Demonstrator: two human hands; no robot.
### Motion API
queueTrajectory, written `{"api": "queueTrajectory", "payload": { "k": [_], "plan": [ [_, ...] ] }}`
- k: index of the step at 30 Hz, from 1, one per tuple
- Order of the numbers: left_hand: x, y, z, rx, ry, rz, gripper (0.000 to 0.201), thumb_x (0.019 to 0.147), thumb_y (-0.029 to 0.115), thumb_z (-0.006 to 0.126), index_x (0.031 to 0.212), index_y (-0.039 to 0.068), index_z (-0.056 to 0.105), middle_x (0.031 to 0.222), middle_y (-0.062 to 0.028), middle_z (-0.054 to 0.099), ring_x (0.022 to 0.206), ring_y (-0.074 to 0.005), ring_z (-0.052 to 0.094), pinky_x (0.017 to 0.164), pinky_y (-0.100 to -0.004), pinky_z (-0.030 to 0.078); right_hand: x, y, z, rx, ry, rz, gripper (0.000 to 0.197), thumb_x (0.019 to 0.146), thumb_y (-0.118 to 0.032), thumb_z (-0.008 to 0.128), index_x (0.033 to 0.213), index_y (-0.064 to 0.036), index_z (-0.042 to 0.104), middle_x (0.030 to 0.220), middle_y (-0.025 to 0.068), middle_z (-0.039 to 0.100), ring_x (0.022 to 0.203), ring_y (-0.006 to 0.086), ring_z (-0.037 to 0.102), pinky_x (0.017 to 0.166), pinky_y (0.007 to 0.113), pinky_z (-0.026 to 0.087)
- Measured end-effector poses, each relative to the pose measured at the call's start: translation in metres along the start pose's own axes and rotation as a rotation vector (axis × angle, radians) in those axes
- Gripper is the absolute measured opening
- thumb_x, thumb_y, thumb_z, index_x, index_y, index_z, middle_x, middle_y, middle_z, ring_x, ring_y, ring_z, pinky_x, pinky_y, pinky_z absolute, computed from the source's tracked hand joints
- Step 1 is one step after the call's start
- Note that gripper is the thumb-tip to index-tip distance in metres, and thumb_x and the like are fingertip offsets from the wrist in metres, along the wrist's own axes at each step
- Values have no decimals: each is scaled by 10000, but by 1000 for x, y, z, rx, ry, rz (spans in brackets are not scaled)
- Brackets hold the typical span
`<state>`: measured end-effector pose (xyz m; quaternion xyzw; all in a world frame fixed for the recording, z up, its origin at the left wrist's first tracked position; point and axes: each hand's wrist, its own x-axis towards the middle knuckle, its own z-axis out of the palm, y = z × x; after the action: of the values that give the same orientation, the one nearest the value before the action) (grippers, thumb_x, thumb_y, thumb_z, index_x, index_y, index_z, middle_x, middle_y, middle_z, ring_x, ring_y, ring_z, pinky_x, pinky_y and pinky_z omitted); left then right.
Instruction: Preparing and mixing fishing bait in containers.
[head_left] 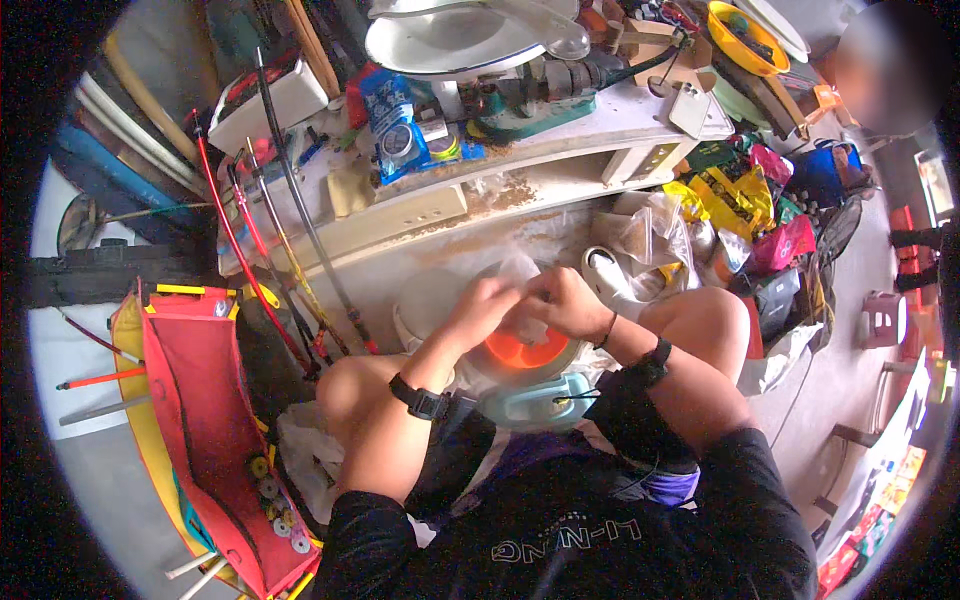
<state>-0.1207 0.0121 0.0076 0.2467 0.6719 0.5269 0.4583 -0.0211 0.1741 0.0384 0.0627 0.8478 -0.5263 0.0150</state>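
Note:
Both hands are together above an orange bowl [528,352] between my knees. A thin, clear, whitish piece that looks like a plastic bag [517,268] shows between and beyond the fingers. My left hand [485,308] is closed on it, its fingertips somewhat smeared. My right hand [570,303] pinches it from the other side with curled fingers. More of the clear film seems to hang below the hands, over the bowl. Closer to my body lies a light blue-green plastic container [540,402]; neither hand touches it.
A long red bag [195,400] stands open at the left, beside several fishing rods [270,220]. Ahead, a cluttered bench [540,145] carries a white basin [455,45], a blue packet [393,120] and a phone [690,108]. Bags [735,200] pile up at the right.

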Motion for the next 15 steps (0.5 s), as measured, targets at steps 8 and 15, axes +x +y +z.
{"api": "queueTrajectory", "payload": {
  "k": [8, 15],
  "plan": [
    [-2, 11, 7, 11, 39, -154, 284, 884, 199, 514, 713, 4, 627, 671, 19, 601, 631, -81, 536, 577, -278, 433, -12, 7, 7, 262, -105, 139, 247, 808, -189, 601, 901, 20, 696, 733, 196, 668, 631, 216, 654, 644, 357, 519],
    [-1, 16, 13, 303, 108, 8, 309, 863, 206, 506, 634, 0, 534, 540, -6, 482, 556, -89, 461, 534, -327, 385, -17, 4, 6, 185, -91, 106, 245, 813, -186, 587, 876, 25, 692, 719, 188, 667, 645, 221, 658, 653, 353, 522]
  ]
}}
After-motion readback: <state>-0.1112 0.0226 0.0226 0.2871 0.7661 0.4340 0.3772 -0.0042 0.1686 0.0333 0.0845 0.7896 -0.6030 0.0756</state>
